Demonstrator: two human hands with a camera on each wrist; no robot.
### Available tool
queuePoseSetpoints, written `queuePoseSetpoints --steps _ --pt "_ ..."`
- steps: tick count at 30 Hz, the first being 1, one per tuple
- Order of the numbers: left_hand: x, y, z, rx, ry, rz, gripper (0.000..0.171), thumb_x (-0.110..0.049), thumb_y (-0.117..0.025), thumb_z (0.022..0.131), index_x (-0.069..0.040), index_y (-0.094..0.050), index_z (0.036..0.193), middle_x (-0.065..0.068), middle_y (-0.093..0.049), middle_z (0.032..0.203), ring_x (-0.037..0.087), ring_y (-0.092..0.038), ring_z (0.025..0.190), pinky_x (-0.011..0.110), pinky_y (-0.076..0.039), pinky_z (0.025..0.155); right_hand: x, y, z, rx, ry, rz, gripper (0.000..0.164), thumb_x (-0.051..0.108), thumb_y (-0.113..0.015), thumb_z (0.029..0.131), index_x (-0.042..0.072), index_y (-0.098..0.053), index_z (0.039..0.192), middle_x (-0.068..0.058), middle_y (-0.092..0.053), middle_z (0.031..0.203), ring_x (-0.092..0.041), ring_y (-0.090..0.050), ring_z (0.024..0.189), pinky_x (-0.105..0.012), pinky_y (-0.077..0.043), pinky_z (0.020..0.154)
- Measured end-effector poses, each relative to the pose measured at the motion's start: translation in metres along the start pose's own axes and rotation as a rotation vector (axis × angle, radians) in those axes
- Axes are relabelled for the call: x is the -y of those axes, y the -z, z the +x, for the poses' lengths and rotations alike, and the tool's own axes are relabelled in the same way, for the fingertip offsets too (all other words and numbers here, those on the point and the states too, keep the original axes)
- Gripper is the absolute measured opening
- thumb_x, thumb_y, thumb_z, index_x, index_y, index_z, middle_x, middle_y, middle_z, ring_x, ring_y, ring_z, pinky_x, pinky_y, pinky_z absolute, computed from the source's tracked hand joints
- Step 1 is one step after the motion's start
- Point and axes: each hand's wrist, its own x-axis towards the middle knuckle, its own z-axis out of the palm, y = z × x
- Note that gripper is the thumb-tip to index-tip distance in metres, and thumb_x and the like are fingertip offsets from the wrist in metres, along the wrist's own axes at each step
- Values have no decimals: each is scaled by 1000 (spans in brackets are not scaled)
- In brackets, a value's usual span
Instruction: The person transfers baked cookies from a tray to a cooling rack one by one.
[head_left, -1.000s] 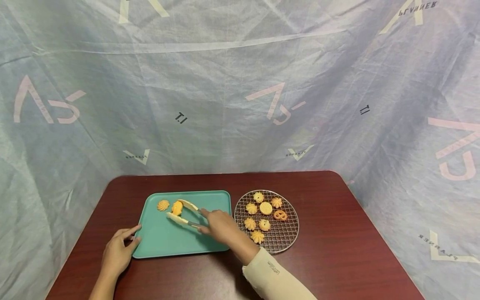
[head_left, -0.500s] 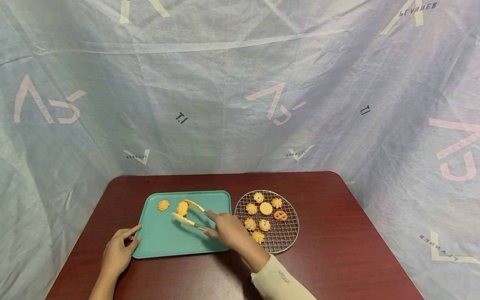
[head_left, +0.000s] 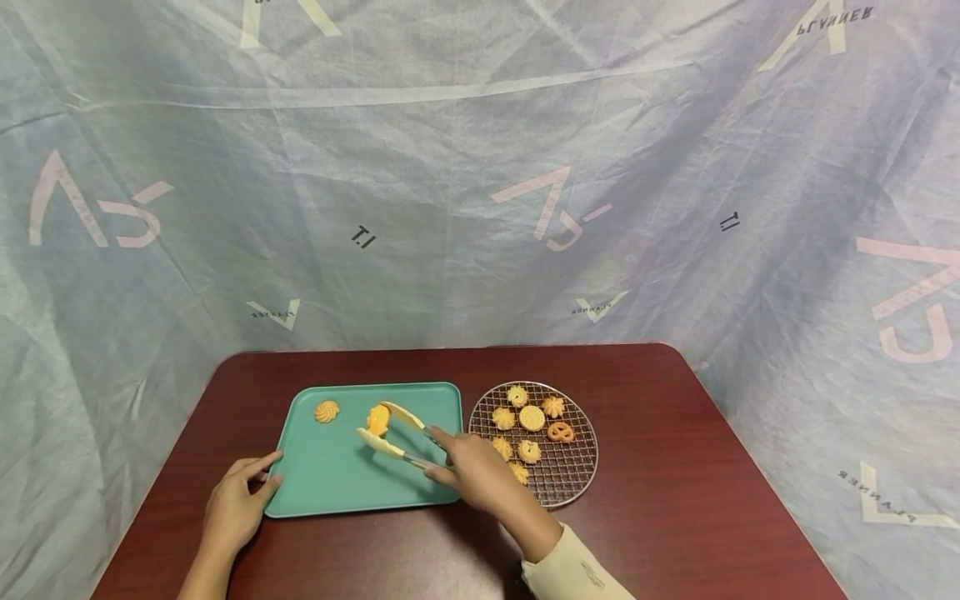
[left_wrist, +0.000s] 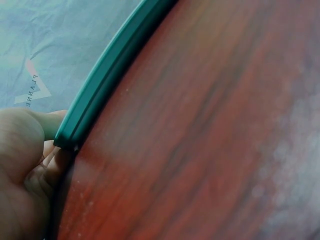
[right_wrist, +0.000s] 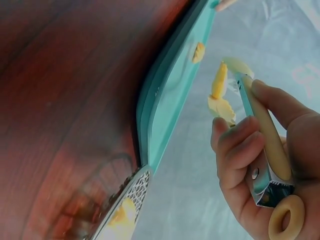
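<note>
My right hand (head_left: 480, 473) grips a pair of tongs (right_wrist: 272, 145) with cream tips and a metal body. Between the tong tips is a yellow-orange cookie (head_left: 378, 420), which the right wrist view shows edge-on and raised off the tray. Below it lies the teal tray (head_left: 322, 479). One swirl cookie (head_left: 326, 412) rests near the tray's far left corner. My left hand (head_left: 234, 504) holds the tray's left edge, with thumb and fingers at the rim (left_wrist: 82, 107) in the left wrist view.
To the right of the tray, a round wire rack (head_left: 573, 475) bears several cookies, among them a pretzel-shaped one (head_left: 560, 432). My right forearm passes over the table close to the rack's near left side. Both stand on a dark red wooden table (head_left: 660, 500), with hanging grey cloth (head_left: 420, 167) behind.
The right hand, tongs and gripped cookie have moved a little to the right over the tray. My left hand and the tray have stayed in place.
</note>
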Motion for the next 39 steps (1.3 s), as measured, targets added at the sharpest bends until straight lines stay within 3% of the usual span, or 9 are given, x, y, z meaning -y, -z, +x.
queuePoseSetpoints --steps 9,17,21,30,35,39 --pt "0 0 0 -2 1 5 43 -11 -72 97 -5 -66 139 18 -62 121 29 -61 96 36 -42 69 -11 3 -19 -59 -5 33 63 37 -76 94 14 -57 150 2 -69 85 -10 -63 74 -29 -53 67" --pt "0 1 0 2 14 6 43 -11 -72 97 -5 -66 139 18 -61 122 29 -61 97 37 -43 70 -21 6 -38 -129 4 79 61 34 -78 93 11 -59 146 3 -64 80 -8 -54 74 -27 -48 64" --pt "-1 1 0 7 20 4 43 -12 -71 97 -6 -66 139 18 -61 123 29 -61 98 37 -42 71 -27 6 -47 -150 11 66 60 32 -79 92 11 -60 145 3 -64 81 -9 -56 73 -29 -49 64" --pt "-2 2 -1 5 14 3 43 -12 -71 97 -5 -66 139 18 -62 122 29 -61 97 36 -42 69 -37 10 -69 -180 -56 45 64 33 -78 92 8 -58 147 -8 -73 95 -18 -65 80 -39 -56 73" --pt "-2 2 -1 21 26 2 43 -14 -71 98 -6 -65 140 18 -61 123 28 -61 97 36 -42 70 -44 13 -83 -211 -91 52 65 31 -79 91 9 -57 148 -17 -74 111 -30 -72 95 -47 -58 83" --pt "-1 2 -1 26 26 -2 44 -13 -71 98 -6 -65 141 18 -61 123 28 -60 97 36 -41 69 -50 15 -94 -233 -124 71 67 29 -81 89 10 -56 149 -13 -75 106 -26 -71 91 -46 -57 82"
